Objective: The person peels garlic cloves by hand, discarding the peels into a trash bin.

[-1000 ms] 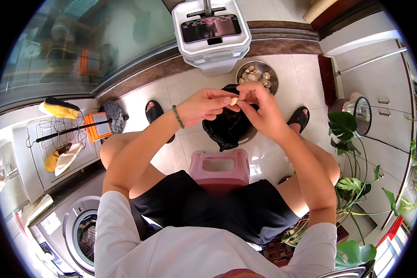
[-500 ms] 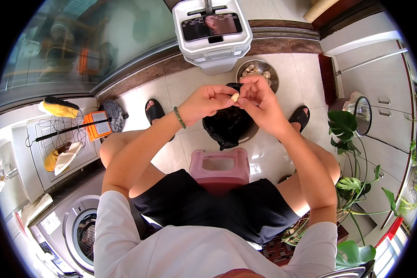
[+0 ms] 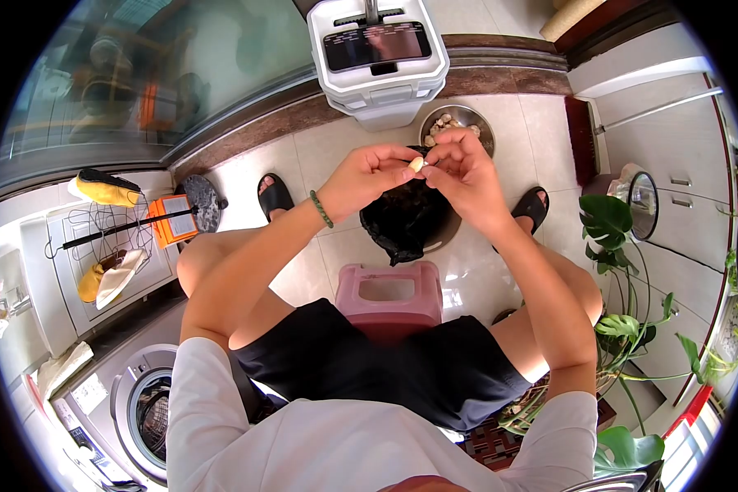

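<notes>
A pale yellow garlic clove is pinched between the thumb and fingers of my left hand, which wears a green bead bracelet. My right hand closes its thumb and forefinger on the clove's right end; whether a bit of skin is between them is too small to tell. Below both hands sits a bin lined with a black plastic bag, its inside dark. Just beyond my right hand, a metal bowl holds several garlic pieces, partly hidden by my fingers.
A pink plastic stool stands between my knees. Ahead is a grey-white bin with a phone on top. A washing machine is at left, near hanging shoes. Plants and cabinets line the right.
Both hands stay over the lined bin. My right fingers have shifted slightly at the clove's end, and the clove has turned a little in my left fingers.
</notes>
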Available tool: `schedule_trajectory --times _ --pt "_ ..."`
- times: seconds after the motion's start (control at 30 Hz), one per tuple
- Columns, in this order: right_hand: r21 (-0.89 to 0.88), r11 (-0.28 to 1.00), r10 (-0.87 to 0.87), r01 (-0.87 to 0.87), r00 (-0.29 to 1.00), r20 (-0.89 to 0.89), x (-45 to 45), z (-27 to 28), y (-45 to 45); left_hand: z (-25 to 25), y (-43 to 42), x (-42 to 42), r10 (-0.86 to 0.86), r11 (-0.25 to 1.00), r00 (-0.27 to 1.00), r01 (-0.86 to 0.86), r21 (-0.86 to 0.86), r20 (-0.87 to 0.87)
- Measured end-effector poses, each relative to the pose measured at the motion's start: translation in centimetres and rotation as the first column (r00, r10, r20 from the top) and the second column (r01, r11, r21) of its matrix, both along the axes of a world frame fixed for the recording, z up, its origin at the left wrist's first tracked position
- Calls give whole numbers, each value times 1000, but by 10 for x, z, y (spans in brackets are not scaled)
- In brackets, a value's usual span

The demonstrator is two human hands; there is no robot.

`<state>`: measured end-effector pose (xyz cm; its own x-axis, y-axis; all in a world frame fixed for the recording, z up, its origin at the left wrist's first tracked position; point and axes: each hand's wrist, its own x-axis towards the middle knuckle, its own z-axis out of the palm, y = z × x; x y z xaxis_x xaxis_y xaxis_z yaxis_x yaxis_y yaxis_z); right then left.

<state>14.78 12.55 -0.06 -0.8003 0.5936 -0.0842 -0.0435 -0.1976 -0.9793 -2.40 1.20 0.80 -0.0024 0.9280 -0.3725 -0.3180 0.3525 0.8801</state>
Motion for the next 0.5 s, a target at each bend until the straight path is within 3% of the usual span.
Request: schedule_trajectory --times 0.17,0.33,0.5 --pt "-43 999 17 -17 1000 -4 -1 2 0 -1 -1 -1 -10 1000 1000 10 -7 -1" --pt "-423 905 109 -38 983 146 1 16 5 -14 -1 -3 9 995 998 -3 99 -59" --pt "-516 856 125 -36 982 139 3 14 9 -17 -1 -4 16 992 987 5 127 -158"
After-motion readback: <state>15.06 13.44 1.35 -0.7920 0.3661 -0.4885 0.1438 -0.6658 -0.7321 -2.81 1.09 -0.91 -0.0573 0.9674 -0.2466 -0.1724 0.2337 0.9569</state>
